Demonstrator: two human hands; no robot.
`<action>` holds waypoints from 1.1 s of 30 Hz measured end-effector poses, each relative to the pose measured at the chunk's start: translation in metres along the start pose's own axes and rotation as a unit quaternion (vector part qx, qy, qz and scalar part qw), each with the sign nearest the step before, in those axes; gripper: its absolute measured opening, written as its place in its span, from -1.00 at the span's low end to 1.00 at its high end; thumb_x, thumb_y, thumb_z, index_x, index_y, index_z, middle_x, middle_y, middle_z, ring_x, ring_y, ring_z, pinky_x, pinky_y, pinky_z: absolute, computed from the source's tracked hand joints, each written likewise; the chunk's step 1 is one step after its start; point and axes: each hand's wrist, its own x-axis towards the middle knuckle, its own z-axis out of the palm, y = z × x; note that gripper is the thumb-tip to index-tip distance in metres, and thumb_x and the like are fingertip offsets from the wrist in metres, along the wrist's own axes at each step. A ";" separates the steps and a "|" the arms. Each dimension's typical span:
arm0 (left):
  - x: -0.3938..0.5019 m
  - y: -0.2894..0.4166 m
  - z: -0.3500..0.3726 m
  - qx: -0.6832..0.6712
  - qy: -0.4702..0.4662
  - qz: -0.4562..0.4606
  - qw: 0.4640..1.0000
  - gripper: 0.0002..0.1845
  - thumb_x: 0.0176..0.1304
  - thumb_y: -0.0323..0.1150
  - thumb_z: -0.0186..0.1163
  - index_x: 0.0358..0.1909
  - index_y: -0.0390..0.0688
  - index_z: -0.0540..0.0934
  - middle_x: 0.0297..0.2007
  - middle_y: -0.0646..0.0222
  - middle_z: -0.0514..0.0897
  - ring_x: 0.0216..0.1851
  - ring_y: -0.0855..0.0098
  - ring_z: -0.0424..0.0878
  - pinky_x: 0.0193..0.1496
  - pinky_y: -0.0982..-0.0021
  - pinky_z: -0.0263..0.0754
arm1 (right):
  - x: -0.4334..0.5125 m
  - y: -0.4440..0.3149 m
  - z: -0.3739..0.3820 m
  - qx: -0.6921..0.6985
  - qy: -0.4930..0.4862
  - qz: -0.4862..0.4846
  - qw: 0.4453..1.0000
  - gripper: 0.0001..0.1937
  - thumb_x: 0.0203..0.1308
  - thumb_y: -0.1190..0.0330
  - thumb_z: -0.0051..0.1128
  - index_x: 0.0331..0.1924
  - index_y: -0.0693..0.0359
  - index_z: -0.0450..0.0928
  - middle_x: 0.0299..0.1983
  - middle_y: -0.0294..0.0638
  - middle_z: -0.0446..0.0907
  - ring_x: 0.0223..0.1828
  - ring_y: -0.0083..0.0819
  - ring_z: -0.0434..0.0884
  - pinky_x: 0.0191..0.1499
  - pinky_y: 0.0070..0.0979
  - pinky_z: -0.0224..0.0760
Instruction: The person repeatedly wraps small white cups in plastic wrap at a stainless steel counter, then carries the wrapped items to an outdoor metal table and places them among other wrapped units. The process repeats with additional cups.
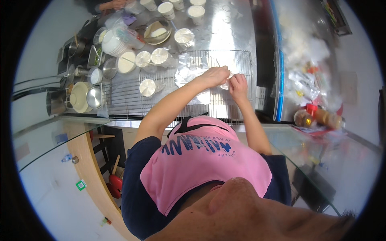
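Observation:
My left hand and my right hand meet above a wire rack. Between their fingers is a bit of clear plastic film, pinched from both sides. Below it a small pale, shiny object shows in part; my hands hide the rest, so I cannot tell what it is. Left of my hands, crumpled clear plastic bags lie on the rack. Farther left on the rack is a film-covered cup, with its loose plastic trailing to the right.
Wrapped cups, a white bowl stack and a glass bowl crowd the left. Paper cups stand at the back, near another person's hand. A blue-edged glass panel borders the right; a red-capped jar stands beyond.

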 end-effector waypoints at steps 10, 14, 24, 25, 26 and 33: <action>-0.014 0.005 0.016 0.008 0.089 -0.079 0.993 -0.87 0.08 -0.42 0.11 -0.31 -0.20 0.54 -0.36 0.15 0.53 -0.36 0.07 0.58 -0.32 0.17 0.51 | -0.011 -0.020 -0.009 0.067 -0.008 0.085 0.994 -0.85 0.04 0.44 0.15 -0.52 0.23 0.39 -0.51 -0.14 0.39 -0.40 -0.12 0.39 -0.30 -0.24 0.22; -0.047 0.038 0.014 -0.160 0.199 -0.035 0.966 -0.81 0.12 -0.48 0.15 -0.19 -0.20 0.55 -0.35 0.19 0.55 -0.40 0.16 0.55 -0.34 0.29 0.47 | 0.005 -0.043 -0.018 0.134 0.003 0.118 0.984 -0.84 0.07 0.40 0.14 -0.52 0.24 0.41 -0.52 -0.10 0.39 -0.40 -0.10 0.39 -0.31 -0.25 0.22; -0.175 0.059 -0.003 -0.153 0.298 -0.174 0.926 -0.93 0.11 -0.50 0.14 -0.36 -0.24 0.58 -0.38 0.18 0.60 -0.38 0.15 0.60 -0.33 0.31 0.48 | 0.033 -0.095 -0.010 0.366 -0.061 0.117 0.921 -0.81 0.04 0.40 0.23 -0.36 0.28 0.42 -0.39 -0.10 0.45 -0.30 -0.13 0.45 -0.17 -0.32 0.31; -0.190 0.057 -0.007 -0.146 0.303 -0.194 0.922 -0.93 0.11 -0.52 0.13 -0.37 -0.25 0.58 -0.38 0.18 0.61 -0.38 0.16 0.61 -0.32 0.31 0.49 | 0.032 -0.087 0.004 0.322 -0.113 0.094 0.935 -0.80 0.05 0.39 0.24 -0.33 0.27 0.43 -0.37 -0.10 0.45 -0.29 -0.14 0.45 -0.16 -0.34 0.32; -0.205 0.057 -0.011 -0.140 0.307 -0.216 0.916 -0.92 0.11 -0.54 0.11 -0.37 -0.25 0.58 -0.38 0.17 0.61 -0.37 0.16 0.61 -0.31 0.31 0.50 | 0.028 -0.078 0.020 0.278 -0.166 0.073 0.943 -0.78 0.06 0.38 0.24 -0.30 0.27 0.43 -0.36 -0.10 0.45 -0.28 -0.16 0.46 -0.14 -0.35 0.33; -0.269 0.022 -0.014 -0.072 0.310 -0.286 0.904 -0.95 0.16 -0.51 0.11 -0.36 -0.26 0.54 -0.41 0.16 0.57 -0.37 0.08 0.57 -0.32 0.25 0.44 | -0.013 -0.070 0.098 0.031 -0.354 -0.100 0.929 -0.53 -0.13 0.21 0.38 -0.13 0.15 0.43 -0.18 -0.12 0.41 -0.07 -0.13 0.40 -0.06 -0.24 0.27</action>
